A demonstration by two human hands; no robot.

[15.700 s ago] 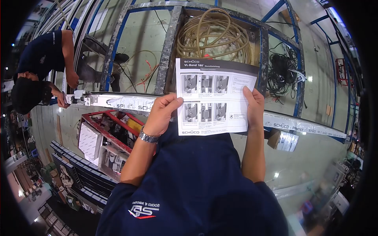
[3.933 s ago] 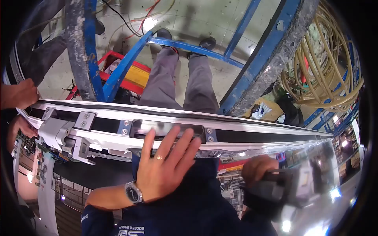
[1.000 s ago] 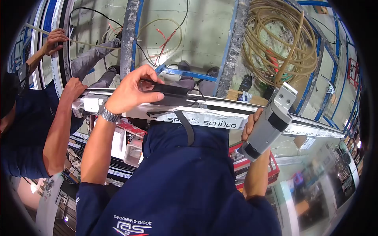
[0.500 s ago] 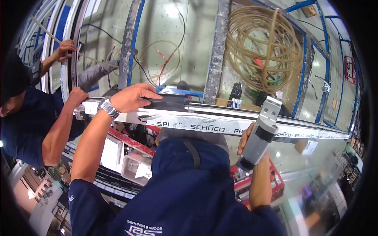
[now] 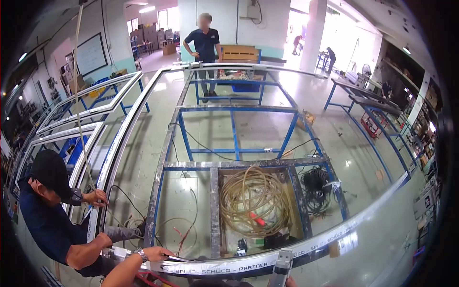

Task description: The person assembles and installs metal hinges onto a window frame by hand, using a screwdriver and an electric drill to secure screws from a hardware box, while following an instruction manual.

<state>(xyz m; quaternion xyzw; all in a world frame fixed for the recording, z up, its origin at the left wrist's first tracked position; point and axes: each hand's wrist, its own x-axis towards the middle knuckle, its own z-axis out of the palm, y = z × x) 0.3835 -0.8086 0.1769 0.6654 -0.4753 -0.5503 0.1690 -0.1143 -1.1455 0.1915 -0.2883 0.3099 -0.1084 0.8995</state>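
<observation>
Left hand point(image 5: 155, 252) lies flat, fingers extended, on the taped aluminium profile point(image 5: 248, 264). Right hand point(image 5: 290, 282) barely in frame by grey tool point(image 5: 282, 266); grip can't be told.

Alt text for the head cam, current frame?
The wearer's left hand, wristwatch on, rests on a long white profile printed SCHÜCO PARTNER; a grey metal part rises at the bottom edge. A co-worker in a dark cap holds the profile's left end, with coiled hose inside a blue steel frame beyond.

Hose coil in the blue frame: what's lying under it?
Under the hose coil, a red-orange piece and pale sheeting show through; the loops hide the rest.
</observation>
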